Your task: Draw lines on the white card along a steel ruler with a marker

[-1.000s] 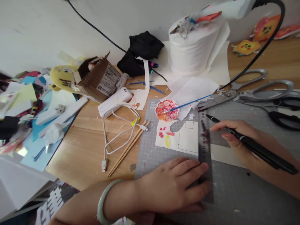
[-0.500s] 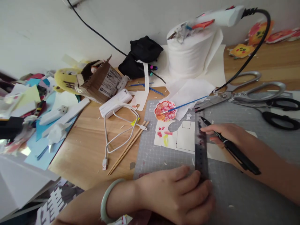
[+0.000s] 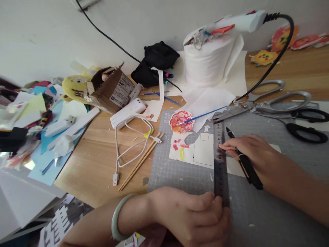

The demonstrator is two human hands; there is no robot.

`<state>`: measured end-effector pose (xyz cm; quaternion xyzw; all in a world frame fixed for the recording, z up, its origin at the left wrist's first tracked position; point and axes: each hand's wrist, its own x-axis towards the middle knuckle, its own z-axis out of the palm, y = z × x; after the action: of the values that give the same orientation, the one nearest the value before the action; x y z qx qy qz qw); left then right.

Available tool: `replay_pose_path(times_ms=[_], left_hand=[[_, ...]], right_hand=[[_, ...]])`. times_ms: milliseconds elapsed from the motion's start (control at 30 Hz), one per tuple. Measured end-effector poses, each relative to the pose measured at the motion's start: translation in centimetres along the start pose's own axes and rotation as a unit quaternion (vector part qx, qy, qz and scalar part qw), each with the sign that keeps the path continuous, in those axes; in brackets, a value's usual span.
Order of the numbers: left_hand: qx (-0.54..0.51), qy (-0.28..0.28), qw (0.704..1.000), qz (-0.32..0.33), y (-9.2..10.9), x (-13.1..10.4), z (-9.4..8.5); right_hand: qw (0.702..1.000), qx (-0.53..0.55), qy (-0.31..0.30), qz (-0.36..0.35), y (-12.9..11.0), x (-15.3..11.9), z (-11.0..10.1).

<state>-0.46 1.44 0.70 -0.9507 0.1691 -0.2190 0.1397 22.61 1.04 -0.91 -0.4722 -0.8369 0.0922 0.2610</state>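
My left hand (image 3: 192, 214), with a pale green bangle (image 3: 116, 219) on the wrist, has its fingers closed on the near end of a clear ruler (image 3: 219, 161). The ruler lies over the grey cutting mat (image 3: 177, 180), along the right edge of a white paper (image 3: 189, 160) with two drawn rectangles and colour dabs. In my right hand (image 3: 259, 156) is a black pen (image 3: 248, 168), its tip raised and pointing away from me. The fingertips of that hand are at the ruler's right edge. Beyond the paper lies a red, petalled paper cutout (image 3: 181, 121) with a blue brush (image 3: 205, 115) across it.
Large metal scissors (image 3: 253, 103) and black-handled scissors (image 3: 305, 132) lie at the right. A paper roll (image 3: 208, 65) stands behind, with a corded white tool (image 3: 244, 21) on top. To the left are a white cable (image 3: 117, 147), chopsticks (image 3: 141, 161), a power bank (image 3: 128, 113) and a cardboard box (image 3: 110, 89).
My right hand has turned the pen more upright, and its tip has moved slightly right, away from the ruler. My left fingers have curled and drawn slightly nearer to me.
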Motion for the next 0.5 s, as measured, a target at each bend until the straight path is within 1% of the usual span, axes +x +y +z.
replay_pose_path(times_ms=[133,233,367,500], left_hand=[[-0.019,-0.002,0.999,-0.040,0.23,-0.02,0.13],[-0.029,-0.011,0.997,-0.064,0.44,-0.03,0.24],[-0.021,0.000,0.998,-0.059,0.59,0.02,0.26],[0.023,0.013,0.999,-0.044,0.84,-0.04,0.33]], right_hand=[[1.000,-0.011,0.003,-0.005,-0.33,0.12,-0.07],[0.999,-0.039,0.005,-0.029,-0.49,0.19,-0.06],[0.998,-0.050,-0.003,-0.038,-0.42,0.13,0.05],[0.998,-0.048,-0.008,-0.039,-0.21,-0.10,0.29]])
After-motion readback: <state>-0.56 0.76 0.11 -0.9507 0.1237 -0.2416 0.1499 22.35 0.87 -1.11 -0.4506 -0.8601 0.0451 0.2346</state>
